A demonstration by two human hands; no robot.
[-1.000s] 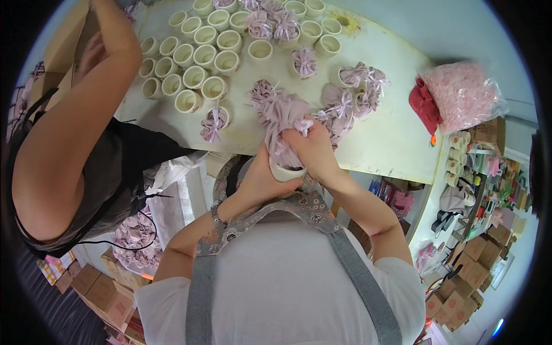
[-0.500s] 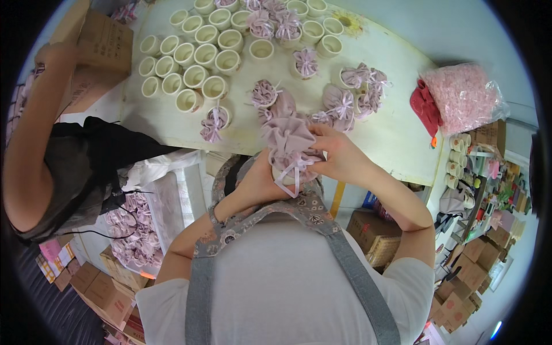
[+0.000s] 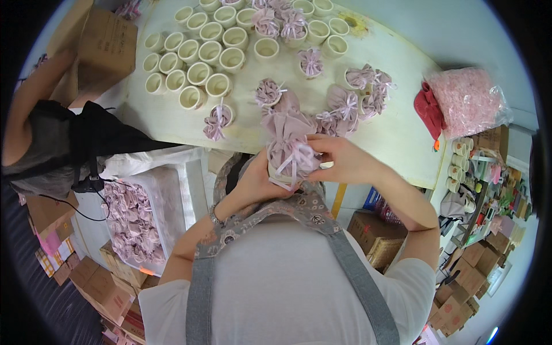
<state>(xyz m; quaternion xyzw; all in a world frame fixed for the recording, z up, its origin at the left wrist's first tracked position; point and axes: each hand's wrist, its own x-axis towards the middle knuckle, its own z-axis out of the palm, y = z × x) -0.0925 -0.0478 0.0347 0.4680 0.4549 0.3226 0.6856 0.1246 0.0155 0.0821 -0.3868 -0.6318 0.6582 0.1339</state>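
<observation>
In the head view a lilac cloth pouch point(image 3: 287, 132) with a satin bow point(image 3: 299, 158) fills a cream cup at the table's front edge, over my lap. My left hand point(image 3: 263, 175) wraps round the cup's left side, much of which is hidden by the pouch. My right hand point(image 3: 339, 161) grips the pouch from the right, its fingers at the bow, with a small white bit I cannot identify by the thumb. More bagged cups point(image 3: 310, 60) and several rows of bare cream cups point(image 3: 218, 85) stand beyond.
A co-worker's arm point(image 3: 20, 109) reaches into a cardboard box point(image 3: 106, 46) at the left of the table point(image 3: 391, 158). A clear tub point(image 3: 172, 213) of pouches stands below. A pink shred bag point(image 3: 466, 103) and red cloth point(image 3: 428, 109) lie right. Cartons point(image 3: 471, 267) are stacked lower right.
The pouch in my hands now faces me with its bow in front, and my right hand has shifted right and down. The co-worker has moved left, uncovering more of the box.
</observation>
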